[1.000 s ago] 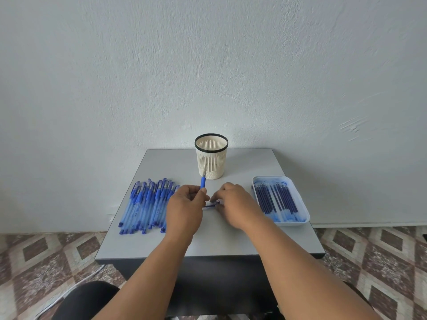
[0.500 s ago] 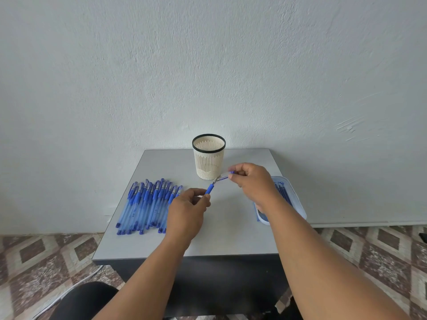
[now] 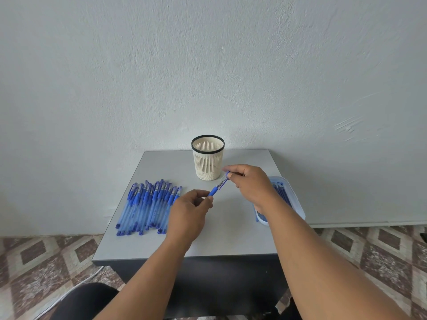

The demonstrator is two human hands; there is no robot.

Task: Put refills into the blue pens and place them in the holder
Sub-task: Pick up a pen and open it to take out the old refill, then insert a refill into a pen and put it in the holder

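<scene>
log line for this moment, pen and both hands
left hand grips blue pen | right hand pinches its far end | holder holds no pens

The left hand (image 3: 188,212) grips the lower end of a translucent blue plastic pen (image 3: 213,191), which slants up toward the right hand (image 3: 250,182). The right hand pinches the pen's upper end, just in front of a cream slotted plastic holder with a black rim (image 3: 208,165). Left of the left hand lies a row of matching blue pens (image 3: 147,206) on the grey table (image 3: 231,234). Under the right wrist sits a pale blue tray of dark blue refills (image 3: 290,199).
</scene>
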